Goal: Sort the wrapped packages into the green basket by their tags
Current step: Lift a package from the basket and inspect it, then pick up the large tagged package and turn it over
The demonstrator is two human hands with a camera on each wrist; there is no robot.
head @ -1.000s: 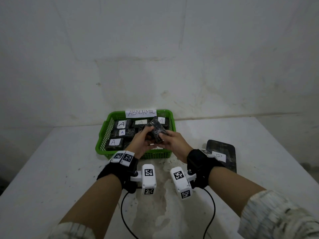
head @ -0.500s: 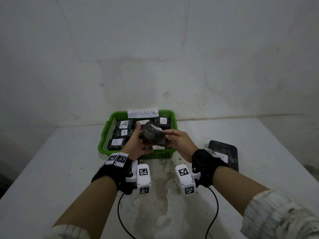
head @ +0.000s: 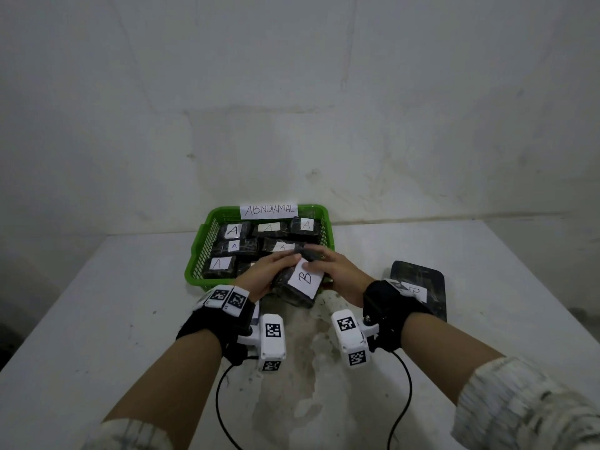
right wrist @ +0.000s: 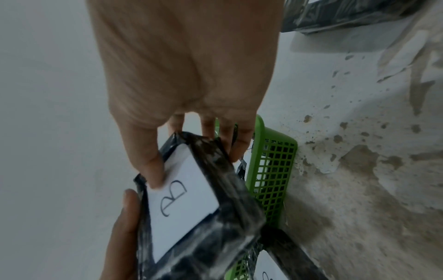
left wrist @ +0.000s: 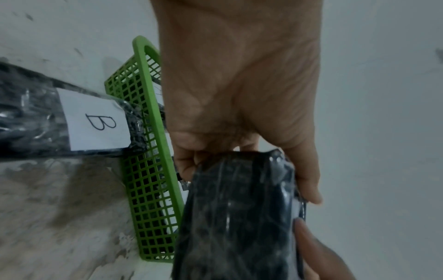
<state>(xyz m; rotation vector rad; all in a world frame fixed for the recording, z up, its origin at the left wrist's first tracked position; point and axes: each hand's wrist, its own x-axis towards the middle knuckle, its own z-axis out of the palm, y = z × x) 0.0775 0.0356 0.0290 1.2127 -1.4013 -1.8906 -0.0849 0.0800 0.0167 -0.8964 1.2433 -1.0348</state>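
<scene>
Since prior frames: pkg (head: 297,280) turned tag-up and lowered toward near rim of basket (head: 194,274); white tag (head: 305,277) now reads B.

Item 1, pkg: black film wrap, held over basket's 6 o'clock edge, near end hanging outside the rim. L hand (head: 268,272) grips its left side, fingers curled over the far end. R hand (head: 337,271) grips the right side, thumb on the tag, fingers wrapped behind (R wrist view).

Item 2, basket: green mesh, at 12 o'clock on table (head: 97,319), paper sign "ABNORMAL" (head: 268,210) on far wall. Contents: approx six black pkgs visible, all readable tags say A, lying flat in rows. Near-right corner hidden by hands; can't tell what's there.

Item 3, 2nd B pkg (head: 418,287): larger, flat on table at 3 o'clock of basket, outside it, tag partly behind R wrist strap.

Step in hand, est.: tag check done on held pkg. B vs. basket full of A, so prob. a reject for this bin. Next move likely needs carrying it clear of the rim toward 3 o'clock, beside the other B, and setting it flat, tag up. Could release one hand first; film looks slick, so keep a firm grip.
</scene>
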